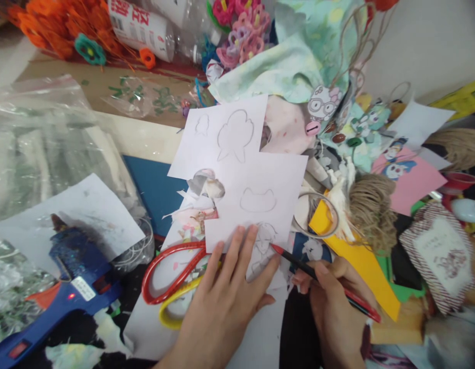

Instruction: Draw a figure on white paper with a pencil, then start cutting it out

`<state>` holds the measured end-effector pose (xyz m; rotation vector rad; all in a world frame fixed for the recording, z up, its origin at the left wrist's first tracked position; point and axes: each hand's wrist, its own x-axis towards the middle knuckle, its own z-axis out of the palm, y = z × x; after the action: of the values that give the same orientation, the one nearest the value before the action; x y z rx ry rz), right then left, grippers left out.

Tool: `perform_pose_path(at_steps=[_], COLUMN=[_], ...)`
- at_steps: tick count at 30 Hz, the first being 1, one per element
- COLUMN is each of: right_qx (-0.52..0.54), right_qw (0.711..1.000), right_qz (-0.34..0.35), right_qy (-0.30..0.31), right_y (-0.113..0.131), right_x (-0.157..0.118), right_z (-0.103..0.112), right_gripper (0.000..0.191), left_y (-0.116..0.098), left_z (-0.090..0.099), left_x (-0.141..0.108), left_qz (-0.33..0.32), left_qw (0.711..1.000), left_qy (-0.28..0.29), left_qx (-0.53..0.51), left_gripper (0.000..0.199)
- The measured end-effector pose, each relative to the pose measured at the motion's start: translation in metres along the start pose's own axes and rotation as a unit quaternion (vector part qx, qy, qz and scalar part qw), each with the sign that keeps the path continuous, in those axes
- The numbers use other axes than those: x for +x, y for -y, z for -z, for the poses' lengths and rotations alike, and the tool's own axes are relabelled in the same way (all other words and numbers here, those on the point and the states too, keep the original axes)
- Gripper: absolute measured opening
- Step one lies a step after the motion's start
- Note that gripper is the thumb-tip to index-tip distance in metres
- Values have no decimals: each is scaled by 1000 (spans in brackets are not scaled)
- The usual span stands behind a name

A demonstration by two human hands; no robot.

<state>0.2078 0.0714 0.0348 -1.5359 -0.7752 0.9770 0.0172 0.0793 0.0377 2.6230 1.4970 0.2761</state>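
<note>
A sheet of white paper (pixel 237 184) with cut-out edges lies in the middle, bearing several pencil-like outlines and a small drawn figure near its lower end. My left hand (pixel 230 292) rests on the paper's lower edge, fingers spread and flat. In my right hand (pixel 337 307) is a black and red pen (pixel 302 266), its red tip touching the paper at the small figure. Scissors with one red and one yellow handle (pixel 172 274) lie left of my left hand, their blades hidden under the paper.
A blue glue gun (pixel 79 277) with a lit red light lies at the left, near a clear plastic bag (pixel 56 138). Tape roll (pixel 335 215), yellow strip (pixel 368 266) and twine bundle (pixel 374 210) crowd the right. Bottles (pixel 145 31) and fuzzy flowers (pixel 245 33) stand behind.
</note>
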Motion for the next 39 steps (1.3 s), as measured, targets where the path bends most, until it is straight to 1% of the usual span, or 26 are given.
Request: perform_pose_path(at_steps=[4,8,10,13,15,16,18,20,21,23,25,26,28,31,32,33,34,35,37,38,39], right_qx=[21,68,96,112,87,51,-58,-196,-258,-358,-426,-449,-482,-505,-502,-490,-468,-438,-362,-331,-308], right_qw=[1000,997,992,980,973,970,961,936,914,862,813,797,774,755,755,760,770,784,808,813,803], right_qz=[-1,6,41,128,177,197,234,278,306,360,395,400,401,407,413,421,431,440,465,479,507], right_qy=[2,-36,-66,-101,-123,-133,-138,-95,-62,2,43,59,85,95,86,71,48,23,-13,-2,52], right_y=[2,7,10,11,10,9,6,3,1,-2,-6,-8,-12,-10,-7,-1,6,14,32,39,43], right_x=[1,5,8,10,9,7,4,1,0,-2,-2,-2,-2,-3,-4,-8,-13,-22,-51,-70,-92], right_z=[-1,1,4,6,6,7,10,15,19,26,32,34,37,40,42,43,45,45,40,34,24], right_gripper=[35,31,28,21,19,20,19,16,14,15,25,30,38,41,40,39,36,32,24,24,27], left_y=[1,0,0,1,2,2,4,5,6,7,7,7,6,2,-1,-4,-7,-11,-19,-23,-26], left_z=[-1,-1,-1,1,4,7,15,24,29,38,44,45,46,45,44,42,40,36,25,19,11], left_x=[-1,-2,-2,-1,-1,-2,-5,-10,-14,-24,-37,-45,-62,-89,-97,-105,-112,-118,-127,-132,-137], left_qz=[2,-1,1,-3,-13,-19,-32,-39,-42,-49,-62,-68,-75,-82,-81,-84,-87,-91,-95,-98,-97], left_qw=[1000,1000,1000,999,997,995,985,968,959,947,941,941,944,943,942,943,947,951,964,969,970], left_qy=[-9,-17,-23,-46,-73,-97,-169,-244,-276,-316,-330,-326,-313,-306,-307,-301,-283,-262,-194,-151,-99], left_qx=[2,7,6,0,-7,-14,-34,-47,-47,-40,-44,-53,-74,-101,-109,-115,-127,-136,-154,-167,-198], left_gripper=[62,62,61,62,59,55,37,17,10,7,9,10,11,15,20,25,29,33,38,37,34])
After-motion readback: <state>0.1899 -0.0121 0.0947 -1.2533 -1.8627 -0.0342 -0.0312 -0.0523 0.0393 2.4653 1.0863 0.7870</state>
